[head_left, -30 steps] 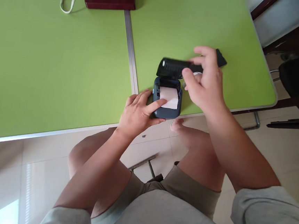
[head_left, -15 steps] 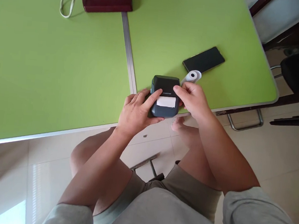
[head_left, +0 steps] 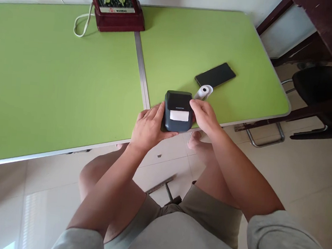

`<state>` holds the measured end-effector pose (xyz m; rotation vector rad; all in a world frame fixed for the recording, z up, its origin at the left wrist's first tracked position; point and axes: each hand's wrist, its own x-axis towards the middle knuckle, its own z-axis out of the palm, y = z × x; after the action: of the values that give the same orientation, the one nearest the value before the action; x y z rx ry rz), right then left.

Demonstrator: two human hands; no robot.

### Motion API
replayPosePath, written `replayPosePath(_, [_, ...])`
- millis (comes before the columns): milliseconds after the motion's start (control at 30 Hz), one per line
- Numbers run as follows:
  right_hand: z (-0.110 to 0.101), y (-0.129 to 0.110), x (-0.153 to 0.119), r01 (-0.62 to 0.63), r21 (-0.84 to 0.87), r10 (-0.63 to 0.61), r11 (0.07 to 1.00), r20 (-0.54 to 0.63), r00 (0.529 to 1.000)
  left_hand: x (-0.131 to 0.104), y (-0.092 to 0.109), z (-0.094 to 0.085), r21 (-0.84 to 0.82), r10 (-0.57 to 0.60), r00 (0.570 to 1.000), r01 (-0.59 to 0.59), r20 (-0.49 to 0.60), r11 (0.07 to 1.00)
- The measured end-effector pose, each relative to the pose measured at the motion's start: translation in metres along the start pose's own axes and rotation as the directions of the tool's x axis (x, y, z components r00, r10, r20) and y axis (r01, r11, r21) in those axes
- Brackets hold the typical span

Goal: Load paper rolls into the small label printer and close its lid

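Observation:
A small dark label printer point(head_left: 179, 101) lies at the front edge of the green table, between my two hands. White paper point(head_left: 179, 115) sticks out of the slot across its front. My left hand point(head_left: 148, 128) grips its left side, thumb along the near edge and fingers against the side. My right hand point(head_left: 204, 114) holds the right side, thumb at the upper right corner; its other fingers are mostly hidden. Just beyond the right hand, a white paper roll point(head_left: 203, 92) with a dark core rests on the table, partly unrolled.
A black smartphone point(head_left: 215, 74) lies behind the paper roll. At the back stands a dark red WANBAO appliance point(head_left: 118, 10) with two dials and a white cord point(head_left: 81, 25). A metal seam point(head_left: 142, 68) crosses the green table point(head_left: 55, 87). A black chair point(head_left: 317, 85) is at right.
My left index finger has come off the printer's top and now lies along its left side. The view has tilted up, showing more of the red appliance.

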<state>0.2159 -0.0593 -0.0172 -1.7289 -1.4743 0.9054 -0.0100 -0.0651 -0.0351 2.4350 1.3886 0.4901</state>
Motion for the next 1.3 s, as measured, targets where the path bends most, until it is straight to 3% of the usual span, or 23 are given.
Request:
replayPosePath(433, [-0.012, 0.002, -0.001, -0.047, 0.070, 0.032, 0.996, 0.208, 0.978, 0.002, -0.004, -0.002, -0.064, -0.022, 1.000, 0.023, 0.010, 0.998])
replayPosePath(533, [-0.013, -0.001, -0.001, -0.014, 0.093, 0.000, 0.996, 0.152, 0.988, 0.001, -0.002, -0.003, -0.038, -0.024, 0.999, 0.026, 0.035, 0.999])
replayPosePath(667, [-0.015, -0.020, 0.002, 0.150, 0.108, -0.149, 0.983, -0.020, 0.989, 0.002, 0.001, -0.003, -0.006, -0.016, 0.998, 0.016, 0.054, 1.000])
replayPosePath(867, [-0.027, -0.053, 0.016, 0.279, -0.032, -0.281, 0.960, -0.063, 0.958, 0.002, 0.004, -0.003, 0.036, -0.017, 0.998, 0.015, 0.056, 0.999])
replayPosePath(1067, [-0.031, -0.047, 0.018, 0.482, -0.206, -0.506, 0.852, -0.085, 0.858, 0.001, 0.003, -0.003, 0.047, -0.002, 0.999, 0.000, 0.045, 0.999])
replayPosePath(1167, [-0.031, -0.047, 0.018, 0.478, -0.361, -0.537, 0.801, -0.078, 0.840, 0.001, 0.002, -0.003, 0.048, 0.002, 0.999, -0.004, 0.039, 0.999])
replayPosePath(1300, [-0.028, -0.055, 0.020, 0.416, -0.537, -0.493, 0.733, 0.001, 0.870, 0.000, 0.001, -0.003, 0.039, 0.015, 0.999, -0.017, 0.034, 0.999])
